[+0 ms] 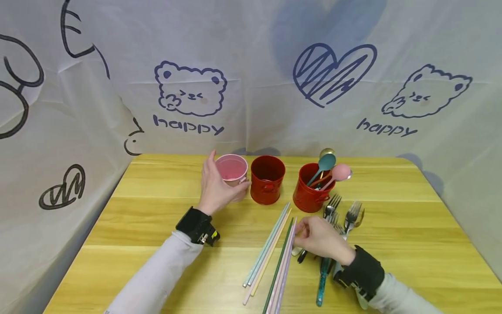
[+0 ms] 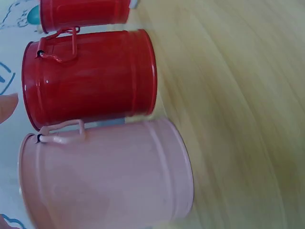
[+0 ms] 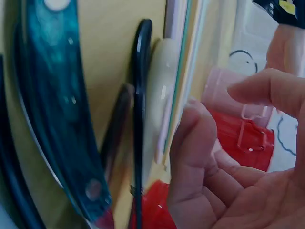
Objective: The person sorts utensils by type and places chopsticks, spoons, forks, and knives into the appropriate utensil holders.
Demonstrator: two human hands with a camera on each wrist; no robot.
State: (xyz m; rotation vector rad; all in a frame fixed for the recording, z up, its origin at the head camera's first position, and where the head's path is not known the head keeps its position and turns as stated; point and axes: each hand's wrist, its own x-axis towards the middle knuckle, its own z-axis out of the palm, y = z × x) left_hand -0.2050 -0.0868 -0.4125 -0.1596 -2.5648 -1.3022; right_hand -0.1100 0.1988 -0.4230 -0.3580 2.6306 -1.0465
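My left hand (image 1: 219,187) is at a small pink bucket (image 1: 232,168), its fingers along the left side and its thumb across the front right near the rim. In the left wrist view only a thumb tip (image 2: 7,107) shows, apart from the bucket walls. My right hand (image 1: 319,235) is low over the table, beside coloured chopsticks (image 1: 282,266) and the forks (image 1: 333,209). Its fingers are bent, with a gap between thumb and forefinger (image 3: 193,124) and nothing seen between them. Whether the fingertips touch the chopsticks, I cannot tell.
Next to the pink bucket stands a red bucket (image 1: 268,185). A second red bucket (image 1: 307,196) holds several spoons (image 1: 327,162). Teal-handled cutlery (image 1: 321,283) lies under and beside my right wrist. A drawn-on white cloth (image 1: 262,96) hangs behind the wooden table (image 1: 137,226).
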